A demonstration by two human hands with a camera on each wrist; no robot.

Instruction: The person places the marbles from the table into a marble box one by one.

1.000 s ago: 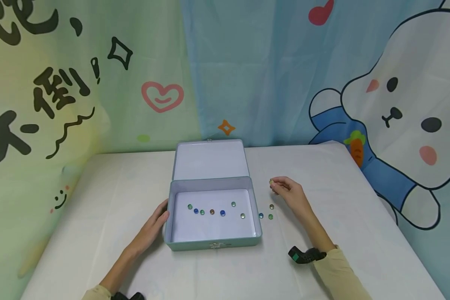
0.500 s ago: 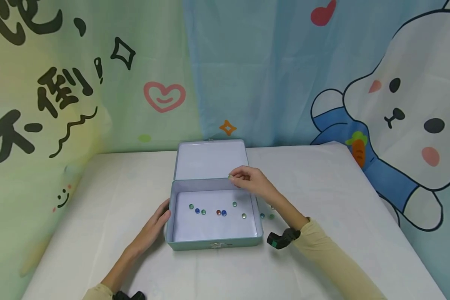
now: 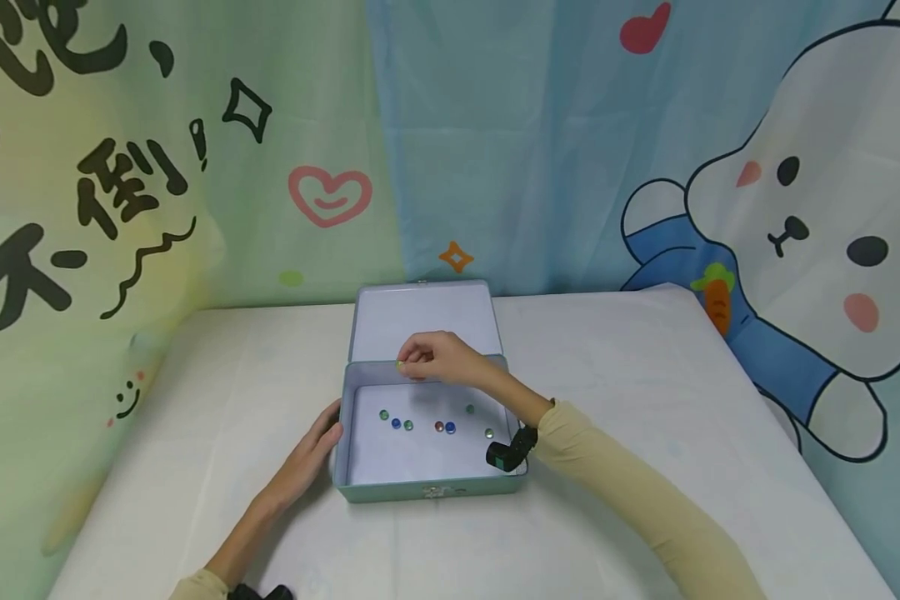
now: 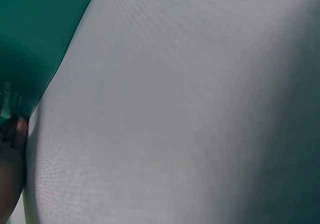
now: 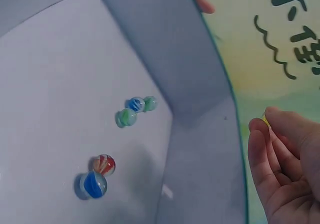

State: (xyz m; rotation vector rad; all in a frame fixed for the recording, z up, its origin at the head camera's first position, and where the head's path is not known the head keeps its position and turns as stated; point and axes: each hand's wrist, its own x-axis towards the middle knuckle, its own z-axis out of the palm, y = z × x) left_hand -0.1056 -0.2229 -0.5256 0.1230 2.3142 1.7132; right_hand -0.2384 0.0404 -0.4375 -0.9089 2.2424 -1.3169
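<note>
My right hand [image 3: 442, 357] is over the back part of a pale green metal box [image 3: 382, 493], its thumb and forefinger pinching a small yellow-green marble [image 5: 266, 119]. Against the box's left wall rests my left hand [image 3: 300, 462], fingers fairly straight. Inside on the white floor lie several glass marbles. A red-brown marble [image 5: 104, 164] and a blue marble [image 5: 94, 185] sit side by side near the middle. Further left are a blue marble [image 5: 135, 104] and two green ones. Two more greenish marbles, one of them a pale marble [image 3: 489, 433], lie toward the right.
The box lid [image 3: 420, 321] stands open at the back, leaning away. A white cloth [image 3: 645, 375] covers the table. Behind hangs a printed curtain [image 3: 465, 150] with a cartoon rabbit. Black wrist cameras [image 3: 512, 451] are worn on both arms.
My right hand has carried the yellow-green marble left, from beside the box to over its back part. The red-brown marble has rolled right, beside the blue one. My left hand stays put.
</note>
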